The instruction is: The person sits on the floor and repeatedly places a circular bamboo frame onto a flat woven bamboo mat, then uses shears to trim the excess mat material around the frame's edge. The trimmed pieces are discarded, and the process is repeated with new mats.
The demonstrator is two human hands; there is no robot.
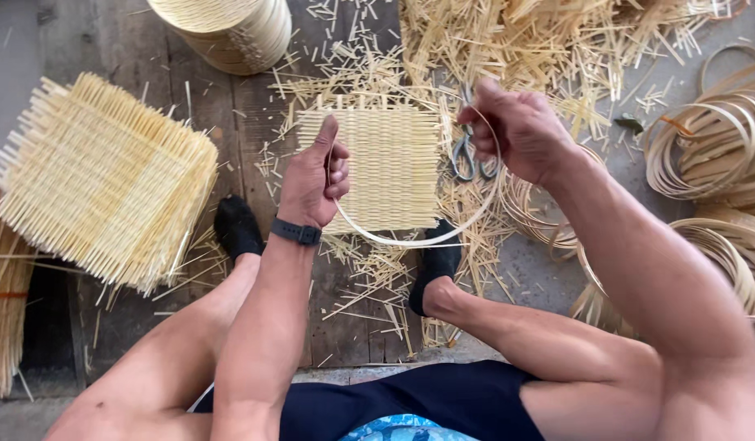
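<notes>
Pinching a thin bamboo hoop (410, 238), both hands grasp it: left hand (312, 181) clenched at its left end, right hand (516, 131) gripping the far right end. Beneath lies a woven square mat (390, 167); scissors (467, 157) just right; stacked woven baskets (230, 28) far left.

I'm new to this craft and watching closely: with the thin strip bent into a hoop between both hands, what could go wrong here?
1. The bent strip is held only at its ends by the left hand and right hand; if either grip slips, it may spring open.
2. Bent too tightly, it could kink or crack.
3. The scissors lie just under the right hand among loose slivers near the feet, so a poke seems possible.
</notes>
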